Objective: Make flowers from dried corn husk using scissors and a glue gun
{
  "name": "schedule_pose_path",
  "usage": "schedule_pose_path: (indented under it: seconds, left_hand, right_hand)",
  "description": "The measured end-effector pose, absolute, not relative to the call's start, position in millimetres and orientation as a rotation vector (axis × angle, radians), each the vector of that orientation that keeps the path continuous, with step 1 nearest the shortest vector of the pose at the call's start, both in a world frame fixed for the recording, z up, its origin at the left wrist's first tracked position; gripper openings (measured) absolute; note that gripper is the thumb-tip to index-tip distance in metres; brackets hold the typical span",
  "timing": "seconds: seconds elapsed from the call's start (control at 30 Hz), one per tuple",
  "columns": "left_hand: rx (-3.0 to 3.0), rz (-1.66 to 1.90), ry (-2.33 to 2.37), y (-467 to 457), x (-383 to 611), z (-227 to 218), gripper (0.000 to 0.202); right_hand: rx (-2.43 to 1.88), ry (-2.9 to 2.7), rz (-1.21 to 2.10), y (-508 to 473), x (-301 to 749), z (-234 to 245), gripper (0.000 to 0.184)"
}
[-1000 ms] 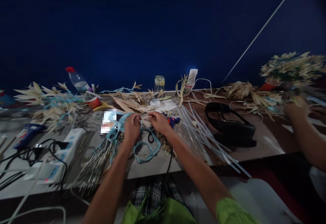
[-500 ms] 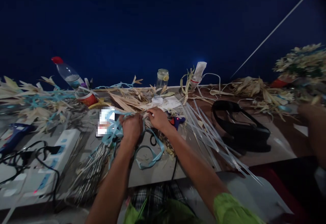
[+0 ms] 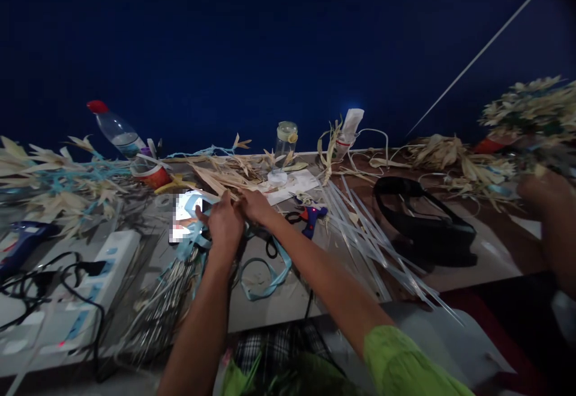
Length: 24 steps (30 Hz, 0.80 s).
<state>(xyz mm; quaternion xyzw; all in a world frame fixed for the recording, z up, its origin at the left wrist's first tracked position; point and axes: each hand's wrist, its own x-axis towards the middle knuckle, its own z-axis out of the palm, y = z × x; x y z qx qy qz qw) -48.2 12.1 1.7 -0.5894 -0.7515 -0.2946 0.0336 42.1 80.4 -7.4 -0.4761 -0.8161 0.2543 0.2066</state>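
While Two Hands Meet, Blue Ribbon Lies Looped Beside Them

Where the left hand (image 3: 225, 223) and the right hand (image 3: 255, 207) come together, the fingers are bent and partly curled; the left thumb sticks out to the side, and I cannot tell whether either hand has hold of anything. The ribbon (image 3: 283, 273) is pale blue, narrow and flat. One open loop of it lies on the table below the right wrist; more is bunched by the left hand, partly across a bright phone (image 3: 189, 210). Just past the fingertips lie long, straw-coloured husk strips (image 3: 209, 179), dry and pointed.

The grey table (image 3: 270, 312) is crowded: a bundle of thin wires (image 3: 164, 306) and a white power strip (image 3: 105, 270) to the left, a blue glue gun (image 3: 310, 222) and translucent rods (image 3: 382, 258) to the right. A red-capped bottle (image 3: 117, 132) leans at the back, before a dark blue wall (image 3: 270, 54). At the far right is a co-worker's hand (image 3: 546, 195), blurred.

Half a second ago the right hand was farther right, with a pale tip showing between the hands; now it has moved left against the other, and more of the glue gun shows.
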Motion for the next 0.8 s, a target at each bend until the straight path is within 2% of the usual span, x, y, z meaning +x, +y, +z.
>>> schedule_pose_path:
  seconds: [0.13, 0.3, 0.43, 0.53, 0.8]
  left_hand:
    - [-1.839, -0.729, -2.267, 9.4, -45.7, 2.4, 0.034]
    - [-1.952, -0.508, -2.317, 5.2, -41.0, 4.1, 0.03]
    - [-1.977, -0.533, -2.358, 3.5, -41.2, 5.2, 0.027]
    - [-1.947, -0.754, -2.318, 2.9, -41.6, 7.0, 0.029]
    - [-1.891, -1.827, -1.984, 6.2, -40.0, 5.8, 0.026]
  right_hand:
    - [-1.417, -2.013, 0.891, 94.1, 39.4, -6.4, 0.029]
    - [-1.418, -2.188, 0.909, 104.7, 27.7, -1.5, 0.017]
    - [-1.443, -2.235, 0.918, 109.2, 20.8, 2.6, 0.01]
    - [-1.433, -2.119, 0.87, 108.5, 30.6, 10.5, 0.015]
    - [-1.159, -1.68, 0.909, 92.6, 84.7, 33.6, 0.021]
